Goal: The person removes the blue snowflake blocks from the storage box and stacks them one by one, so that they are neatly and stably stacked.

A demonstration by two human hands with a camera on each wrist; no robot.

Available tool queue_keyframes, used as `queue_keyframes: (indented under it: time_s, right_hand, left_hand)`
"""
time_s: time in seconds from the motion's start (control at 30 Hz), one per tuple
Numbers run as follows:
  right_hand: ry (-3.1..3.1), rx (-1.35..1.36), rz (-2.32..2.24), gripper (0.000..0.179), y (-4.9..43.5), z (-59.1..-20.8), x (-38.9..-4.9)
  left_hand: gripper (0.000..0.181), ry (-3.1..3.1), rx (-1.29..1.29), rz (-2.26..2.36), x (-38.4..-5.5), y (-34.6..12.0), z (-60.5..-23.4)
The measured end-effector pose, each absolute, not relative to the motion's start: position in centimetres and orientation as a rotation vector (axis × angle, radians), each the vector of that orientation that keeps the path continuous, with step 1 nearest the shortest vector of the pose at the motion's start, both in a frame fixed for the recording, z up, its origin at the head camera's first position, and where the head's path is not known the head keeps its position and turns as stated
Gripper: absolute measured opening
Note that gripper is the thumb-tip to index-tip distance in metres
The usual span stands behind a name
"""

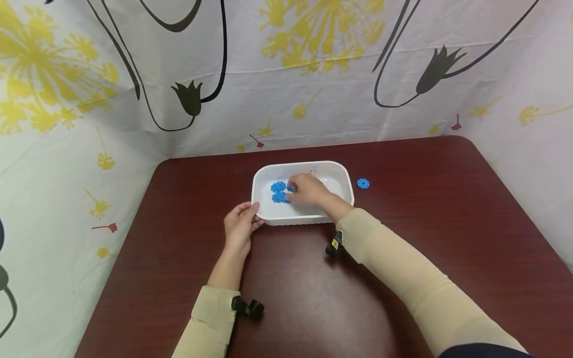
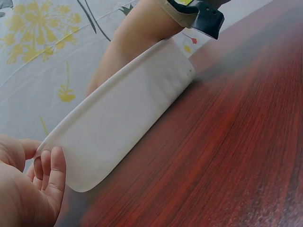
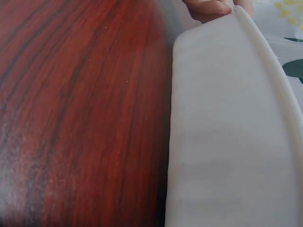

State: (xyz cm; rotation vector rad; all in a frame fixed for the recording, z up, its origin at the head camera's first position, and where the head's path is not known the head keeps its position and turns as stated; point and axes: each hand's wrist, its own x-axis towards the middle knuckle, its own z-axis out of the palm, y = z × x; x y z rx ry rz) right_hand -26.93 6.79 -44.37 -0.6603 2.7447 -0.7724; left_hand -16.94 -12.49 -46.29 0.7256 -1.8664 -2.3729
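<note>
A white tray (image 1: pixel 304 219) with rounded corners stands on the table. My left hand (image 1: pixel 239 226) grips its near left corner, thumb over the rim and fingers against the outside wall; the left wrist view shows this hand (image 2: pixel 35 184) at the corner too. Inside the tray's left part lie several blue notched discs (image 1: pixel 278 187), close together. My right hand (image 1: pixel 309 190) reaches in over the near wall, its thumb and fingers curled at a blue disc on the right side of the group, which they partly hide. The right wrist view shows the tray's outer wall (image 3: pixel 227 118), not the right hand.
One more blue notched disc (image 1: pixel 363 184) lies on the table just right of the tray. The dark red wooden table (image 1: pixel 286 283) reaches back to a white patterned cloth (image 1: pixel 313 114) hanging behind it and at both sides.
</note>
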Motion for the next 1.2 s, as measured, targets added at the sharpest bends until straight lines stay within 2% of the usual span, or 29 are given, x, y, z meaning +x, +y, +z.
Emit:
queue_keyframes:
  time_s: [0.27, 0.53, 0.77, 1.2]
  right_hand:
    - [2.715, -0.729, -0.598, 0.038, 6.6, -44.6, -26.6]
    - [2.714, -0.689, -0.654, 0.032, 7.4, -45.0, -26.9]
    - [2.671, -0.658, -0.741, 0.043, 8.0, -45.3, -27.4]
    - [2.73, -0.762, -0.805, 0.044, 9.3, -44.5, -27.2]
  left_hand:
    - [0.027, -1.859, 0.73, -2.387, -17.1, -12.5, -46.3]
    - [0.026, -1.858, 0.73, -2.387, -17.0, -12.4, -46.3]
    - [0.025, -1.851, 0.724, -2.391, -16.9, -12.5, -46.2]
    - [0.025, -1.847, 0.727, -2.394, -16.9, -12.5, -46.2]
